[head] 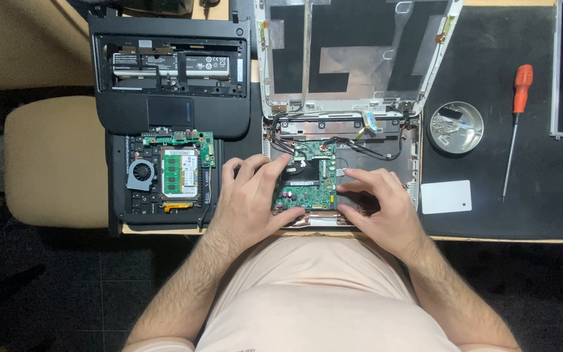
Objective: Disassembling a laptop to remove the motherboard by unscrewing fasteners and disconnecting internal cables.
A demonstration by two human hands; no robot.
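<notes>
Now we have both hands on the green board (309, 179), which sits in the open white laptop base (386, 146) at the near edge of the table (522, 215). Our left hand (252, 202) lies against the board's left side, fingers (270, 171) spread and resting over its upper left corner, not clenched around anything. Our right hand (382, 205) presses at the board's right edge, with the fingers stretched flat toward it and the thumb curled under at the near corner; it pinches nothing that we can see. Black cables (373, 153) loop just beyond the board, under the hinges of the white lid (353, 52), which stands open behind it.

Left of the board lies a second, black laptop base (164, 176) with its own green board, a round fan (141, 173) and a memory stick (180, 173) exposed. Beyond that rests a black palmrest (171, 72).

Right of the board we see a white card (446, 197), then a round metal dish (455, 127) of screws, and farther right an orange-handled screwdriver (516, 124), well apart from our hands.
</notes>
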